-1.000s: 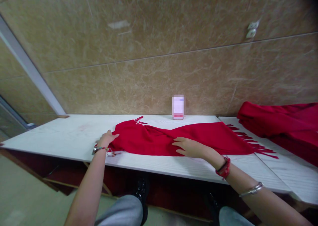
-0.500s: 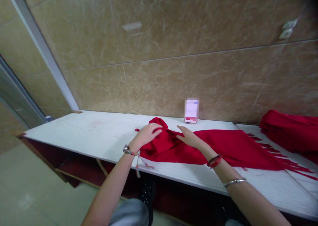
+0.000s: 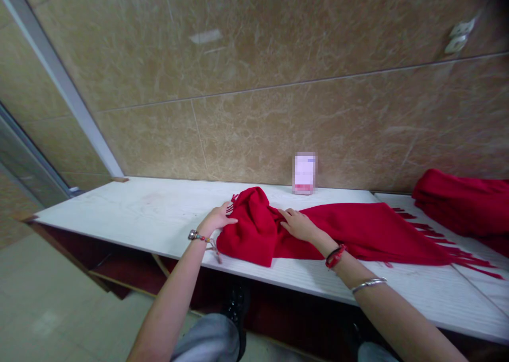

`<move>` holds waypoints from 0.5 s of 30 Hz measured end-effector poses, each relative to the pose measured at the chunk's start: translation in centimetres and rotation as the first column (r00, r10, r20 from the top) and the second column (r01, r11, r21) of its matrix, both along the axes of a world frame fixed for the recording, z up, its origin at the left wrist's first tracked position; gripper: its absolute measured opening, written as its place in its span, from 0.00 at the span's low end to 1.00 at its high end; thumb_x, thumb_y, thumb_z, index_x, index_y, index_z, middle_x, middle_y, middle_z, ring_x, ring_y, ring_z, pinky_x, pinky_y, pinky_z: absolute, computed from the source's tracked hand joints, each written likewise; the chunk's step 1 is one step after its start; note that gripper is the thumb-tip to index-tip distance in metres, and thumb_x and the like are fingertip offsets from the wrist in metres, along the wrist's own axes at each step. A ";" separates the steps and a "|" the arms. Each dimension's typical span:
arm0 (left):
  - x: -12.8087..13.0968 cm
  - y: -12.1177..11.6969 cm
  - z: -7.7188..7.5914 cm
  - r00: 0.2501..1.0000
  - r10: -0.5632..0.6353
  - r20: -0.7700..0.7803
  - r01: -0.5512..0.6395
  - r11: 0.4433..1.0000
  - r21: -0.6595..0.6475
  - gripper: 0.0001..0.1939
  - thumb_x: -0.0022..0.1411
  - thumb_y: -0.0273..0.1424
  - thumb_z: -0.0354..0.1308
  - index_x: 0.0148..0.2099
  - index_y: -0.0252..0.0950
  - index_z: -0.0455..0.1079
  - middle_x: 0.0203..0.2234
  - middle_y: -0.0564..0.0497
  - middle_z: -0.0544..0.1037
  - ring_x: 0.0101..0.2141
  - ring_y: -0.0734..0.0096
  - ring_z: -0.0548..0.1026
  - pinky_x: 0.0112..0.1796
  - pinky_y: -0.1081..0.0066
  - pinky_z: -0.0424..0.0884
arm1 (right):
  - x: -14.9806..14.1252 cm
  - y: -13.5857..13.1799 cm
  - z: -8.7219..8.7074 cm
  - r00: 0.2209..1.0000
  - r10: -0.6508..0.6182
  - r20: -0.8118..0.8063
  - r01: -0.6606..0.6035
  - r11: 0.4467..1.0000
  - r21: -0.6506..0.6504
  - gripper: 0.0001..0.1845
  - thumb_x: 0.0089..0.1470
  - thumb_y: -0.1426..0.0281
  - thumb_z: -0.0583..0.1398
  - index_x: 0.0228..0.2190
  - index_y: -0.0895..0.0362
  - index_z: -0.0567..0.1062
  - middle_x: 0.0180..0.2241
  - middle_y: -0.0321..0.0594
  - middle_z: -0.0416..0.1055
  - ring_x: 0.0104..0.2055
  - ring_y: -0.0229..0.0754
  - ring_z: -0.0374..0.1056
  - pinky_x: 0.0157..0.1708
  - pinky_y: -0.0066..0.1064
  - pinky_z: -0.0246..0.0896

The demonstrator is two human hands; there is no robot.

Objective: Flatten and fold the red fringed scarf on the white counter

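A red fringed scarf (image 3: 358,229) lies lengthwise along a white tabletop (image 3: 159,213), its left part folded over into a loose, rumpled heap. At the heap's left edge is my left hand (image 3: 218,218), open, with the thumb stretched out on the cloth and the other fingers near the short fringe. My right hand (image 3: 299,226) rests open on the scarf's middle, fingers extended, just right of the heap. The right end of the scarf spreads flat, with its long tassels pointing right.
A phone-like device with a blurred screen (image 3: 304,174) stands against the tiled wall (image 3: 254,123). More red cloth (image 3: 461,205) is piled at the right. Below the tabletop are dark red shelves (image 3: 123,272), with my legs in front.
The scarf's left end has been turned over to the right into a heap. My left hand moved right with it, then back to the heap's left edge. The view shifted slightly.
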State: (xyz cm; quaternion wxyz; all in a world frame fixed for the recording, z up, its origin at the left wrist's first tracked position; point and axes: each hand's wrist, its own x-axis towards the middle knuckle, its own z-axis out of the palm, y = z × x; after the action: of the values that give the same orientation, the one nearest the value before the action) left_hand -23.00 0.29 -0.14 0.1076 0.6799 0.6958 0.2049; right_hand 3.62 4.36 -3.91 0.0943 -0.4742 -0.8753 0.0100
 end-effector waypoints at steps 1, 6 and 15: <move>-0.5 -0.1 0.1 1.000 -0.011 -0.005 0.010 0.999 -0.039 0.26 0.48 0.28 0.60 0.52 0.34 0.65 0.36 0.47 0.77 0.36 0.64 0.75 0.38 0.70 0.69 | 0.0 0.0 -0.3 1.000 -0.001 -0.015 0.001 1.000 0.023 0.25 0.57 0.65 0.48 0.56 0.56 0.57 0.49 0.52 0.64 0.48 0.51 0.63 0.43 0.38 0.57; -2.9 0.0 2.7 0.947 0.236 -0.217 -0.218 0.971 0.104 0.16 0.55 0.26 0.53 0.47 0.36 0.69 0.37 0.47 0.77 0.39 0.65 0.74 0.40 0.70 0.68 | 0.1 -0.4 -1.5 0.996 -0.034 -0.081 0.043 0.992 0.119 0.23 0.58 0.65 0.47 0.54 0.58 0.59 0.49 0.51 0.64 0.49 0.49 0.62 0.48 0.39 0.54; -13.8 -3.3 8.1 0.613 0.658 -0.437 -0.575 0.751 0.325 0.18 0.63 0.21 0.37 0.48 0.25 0.66 0.45 0.38 0.68 0.47 0.48 0.65 0.43 0.55 0.65 | 0.0 -0.7 -1.4 0.979 -0.136 -0.151 0.153 0.983 0.104 0.24 0.56 0.69 0.47 0.53 0.63 0.60 0.47 0.54 0.65 0.48 0.52 0.62 0.47 0.42 0.55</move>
State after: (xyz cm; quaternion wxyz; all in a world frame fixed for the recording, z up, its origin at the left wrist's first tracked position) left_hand -36.78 -3.01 7.94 -0.2165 0.4329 0.8707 0.0876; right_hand 3.62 3.65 -5.36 0.1843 -0.5284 -0.8286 -0.0133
